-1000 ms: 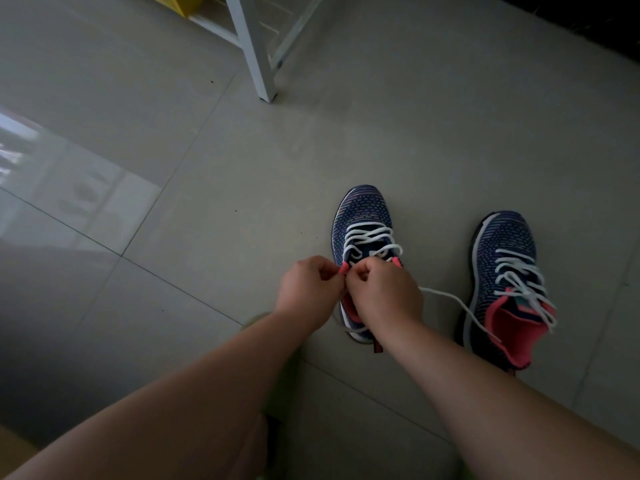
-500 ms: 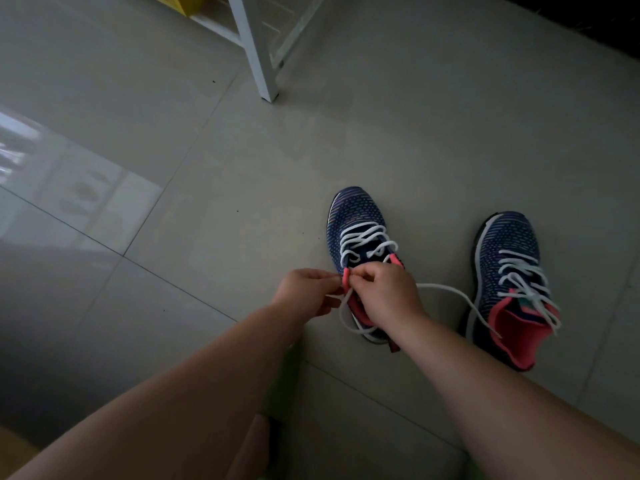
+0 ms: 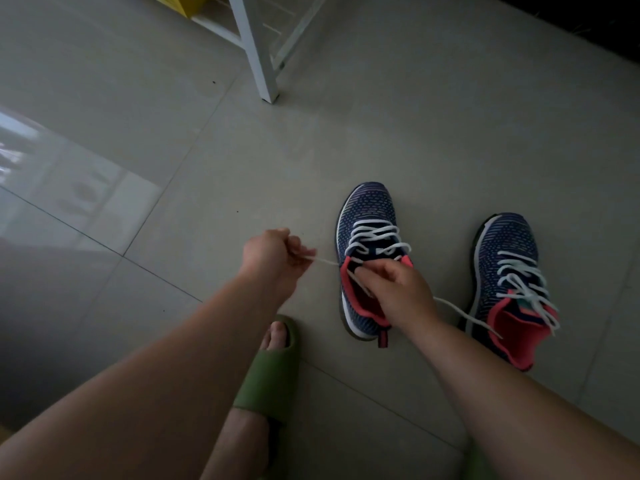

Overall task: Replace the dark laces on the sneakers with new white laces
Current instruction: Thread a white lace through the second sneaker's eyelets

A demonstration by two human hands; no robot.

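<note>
Two navy knit sneakers with pink linings stand on the tiled floor, toes pointing away from me. The left sneaker (image 3: 369,216) carries a white lace (image 3: 375,239) through its eyelets. My left hand (image 3: 273,258) is shut on one end of that lace, stretched taut to the left of the shoe. My right hand (image 3: 398,289) pinches the lace at the shoe's pink collar, and the other lace end trails right across the floor. The right sneaker (image 3: 509,244) has a white lace (image 3: 523,282) lying loose over its tongue.
A white furniture leg (image 3: 258,53) stands on the floor at the back, with something yellow (image 3: 180,1) behind it. My foot in a green slide sandal (image 3: 273,368) rests just near of the left sneaker. A dark strip runs along the top right.
My left hand has moved left, away from my right hand, drawing a lace end out taut. The right hand stays at the shoe's collar. My sandalled foot has come into view.
</note>
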